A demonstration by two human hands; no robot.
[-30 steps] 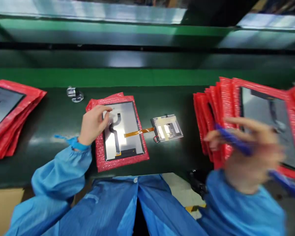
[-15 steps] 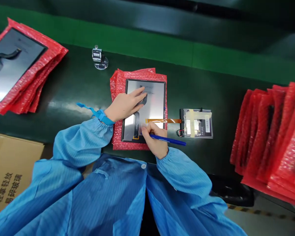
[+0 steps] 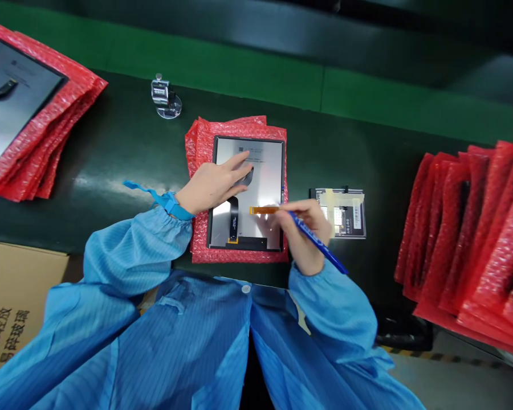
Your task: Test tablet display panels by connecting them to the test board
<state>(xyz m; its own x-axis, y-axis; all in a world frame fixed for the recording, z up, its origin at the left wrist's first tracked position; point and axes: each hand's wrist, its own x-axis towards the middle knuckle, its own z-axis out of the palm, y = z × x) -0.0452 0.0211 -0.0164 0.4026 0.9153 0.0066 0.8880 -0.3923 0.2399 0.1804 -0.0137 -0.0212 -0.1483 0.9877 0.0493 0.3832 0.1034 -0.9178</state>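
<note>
A display panel lies back side up on red bubble-wrap bags. My left hand rests across its left part, fingers stretched out, over a black flex cable that is partly covered. My right hand is closed around a blue pen at the panel's right edge. Its fingertips are at an orange ribbon cable; whether they pinch it I cannot tell. The cable's free end lies over the panel. Right of that hand is a small circuit board assembly with pale tape, partly hidden by the fingers.
A metal tally counter stands on the green table behind my left hand. More red bubble bags lie stacked at the left, a panel on top, and in a row at the right. A cardboard box is at lower left.
My right hand has moved right with the blue pen, from over the panel to the ribbon cable at its right edge. My left hand stays on the panel. The view has shifted slightly.
</note>
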